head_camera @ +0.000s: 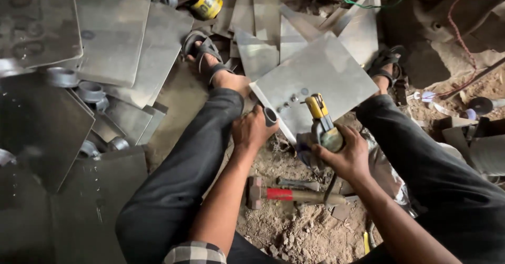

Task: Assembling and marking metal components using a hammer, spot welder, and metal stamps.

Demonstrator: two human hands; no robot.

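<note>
My left hand (252, 130) grips a short grey metal ring (270, 116) against the near edge of a square steel plate (326, 72) that lies tilted between my feet. My right hand (344, 156) is closed round the grey body of a yellow-headed power drill (318, 117), whose tip points down at the plate near a few small holes (292, 102). A hammer with a red band on its handle (286, 194) lies on the dirt between my forearms, untouched.
Stacked steel sheets (113, 37) cover the ground to the left, with several grey metal rings (90, 91) among them. More cut plates (263, 22) lie beyond my sandalled feet. A yellow tape measure (206, 6) sits at the back. Rubble, wires and scrap are on the right.
</note>
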